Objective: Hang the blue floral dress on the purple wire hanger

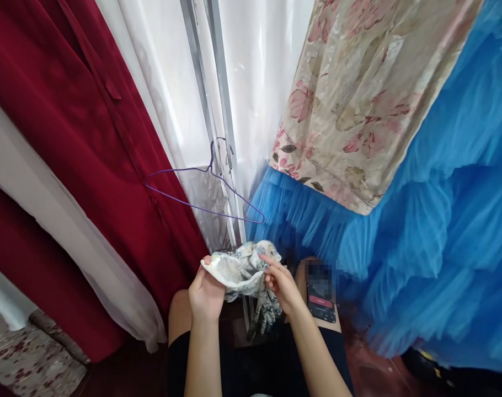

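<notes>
Between my two hands is a pale printed garment (234, 270), bunched up with its white-edged opening facing me and a darker patterned part hanging below. My left hand (207, 286) grips the opening's left edge, thumb over the rim. At the right edge, my right hand (279, 278) has its fingers closed on the cloth, with the index finger stretched along it. Just beyond the garment, a purple wire hanger (201, 207) hangs on a metal frame (222, 110) with no clothes on it.
Red cloth (122, 165) and white drapes (151, 66) hang at the left. A floral cloth (350, 110) and a blue ruffled tulle dress (420, 231) hang at the right. A phone (322, 303) rests on my right thigh. A dark object (433, 366) lies on the floor.
</notes>
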A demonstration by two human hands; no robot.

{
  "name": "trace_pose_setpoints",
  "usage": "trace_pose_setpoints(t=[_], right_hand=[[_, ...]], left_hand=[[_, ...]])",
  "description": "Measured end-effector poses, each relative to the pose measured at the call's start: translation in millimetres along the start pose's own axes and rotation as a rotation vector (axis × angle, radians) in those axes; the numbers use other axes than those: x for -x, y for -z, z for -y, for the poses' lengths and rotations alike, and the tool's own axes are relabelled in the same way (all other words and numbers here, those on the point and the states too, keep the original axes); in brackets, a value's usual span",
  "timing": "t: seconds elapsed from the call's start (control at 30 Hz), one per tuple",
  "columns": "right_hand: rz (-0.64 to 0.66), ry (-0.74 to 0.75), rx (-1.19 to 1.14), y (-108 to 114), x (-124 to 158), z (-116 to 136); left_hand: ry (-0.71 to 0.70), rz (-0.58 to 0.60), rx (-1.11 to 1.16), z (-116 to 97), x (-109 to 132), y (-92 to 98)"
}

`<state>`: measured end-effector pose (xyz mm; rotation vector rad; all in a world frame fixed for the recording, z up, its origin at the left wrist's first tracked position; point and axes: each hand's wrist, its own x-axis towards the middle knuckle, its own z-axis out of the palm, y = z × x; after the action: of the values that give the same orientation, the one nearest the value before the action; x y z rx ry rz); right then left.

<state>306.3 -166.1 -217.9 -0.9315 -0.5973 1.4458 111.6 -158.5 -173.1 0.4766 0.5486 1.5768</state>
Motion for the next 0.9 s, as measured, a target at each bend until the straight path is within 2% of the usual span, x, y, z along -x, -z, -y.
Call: trace_pose_setpoints(t=[0.07,0.17,0.23,0.3,0.4,0.47,0.53,0.7,0.83,0.9], right_hand=[[0.120,0.030,0.252,-6.7,9.5,0.6],[0.446,0.126,0.570,-22.3,34.5,12.1],[0.580,0.203,0.701,-32.7,53.1,26.8],[0.641,0.273,0.764,-41.0,67.9,43.3],[0.739,0.228,0.779,-46.3,77.7,62.6],[0.765,0.135,0.780,-44.8,77.5,68.3],[0.734,0.073,0.800,-41.4,75.2,68.3],[0.747,0.076,0.712,-38.7,74.7,60.9],[0.711,-0.016,0.535,-38.8,78.0,61.7],[0.677,-0.008,0.464,-33.9,80.1,63.5]], left_hand=[[-0.035,0.149,-0.117,-1.9,17.8,-17.9],[-0.159,0.294,-0.339,-6.4,40.4,-40.0],[-0.250,0.322,-0.512,-8.7,48.8,-46.3],[-0.300,0.337,-0.657,-9.4,51.6,-45.2],[-0.335,0.287,-0.720,-7.9,49.3,-36.9],[-0.364,0.247,-0.707,-6.7,47.4,-32.5],[-0.391,0.267,-0.711,-6.6,47.6,-31.7],[-0.433,0.361,-0.839,-9.2,51.0,-38.7],[-0.325,0.395,-0.914,-4.6,46.0,-32.3],[-0.151,0.505,-0.895,2.5,44.5,-23.3]])
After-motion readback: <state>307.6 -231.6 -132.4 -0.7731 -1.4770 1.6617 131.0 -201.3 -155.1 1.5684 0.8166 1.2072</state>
